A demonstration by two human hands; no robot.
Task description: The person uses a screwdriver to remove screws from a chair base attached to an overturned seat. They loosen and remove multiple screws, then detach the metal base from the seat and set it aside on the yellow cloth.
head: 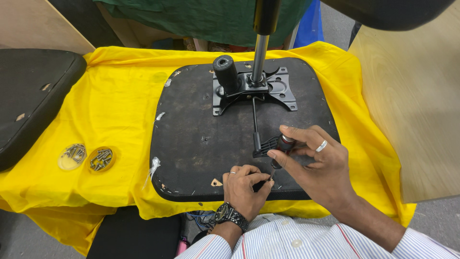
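An upturned black chair seat (201, 124) lies on a yellow cloth (115, 105). A black metal mechanism plate (268, 88) with a knob, a lever and a gas cylinder (260, 52) is fixed to its far half. My right hand (316, 160) grips a screwdriver (282, 146) by its dark handle, tip pointing down at the seat's near edge. My left hand (244, 187), with a ring and a wristwatch, pinches something small at the screwdriver's tip; the item itself is hidden by the fingers.
Two round clear lids (86, 157) holding several screws sit on the cloth at the left. A black cushion (33, 96) lies at the far left. A light wooden panel (412, 105) stands on the right, and green fabric (206, 19) hangs behind the table.
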